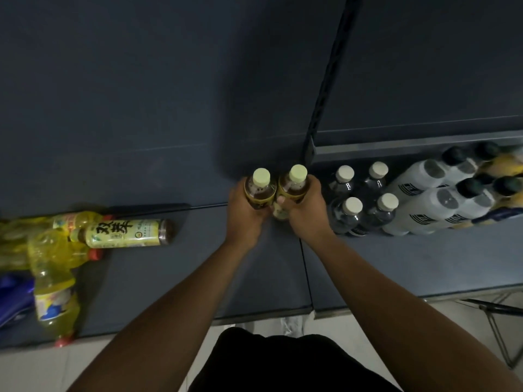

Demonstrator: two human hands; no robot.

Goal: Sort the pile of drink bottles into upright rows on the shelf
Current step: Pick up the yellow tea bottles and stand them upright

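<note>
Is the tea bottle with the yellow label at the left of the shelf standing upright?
No. The yellow-labelled tea bottle lies on its side on the shelf, against the pile of yellow drink bottles.

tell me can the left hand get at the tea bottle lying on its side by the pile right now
Probably not yet: the left hand is wrapped around an upright tea bottle. The path to the lying tea bottle looks clear once it lets go.

Pale-green caps (261,176), dark grey shelf (141,278)
</note>
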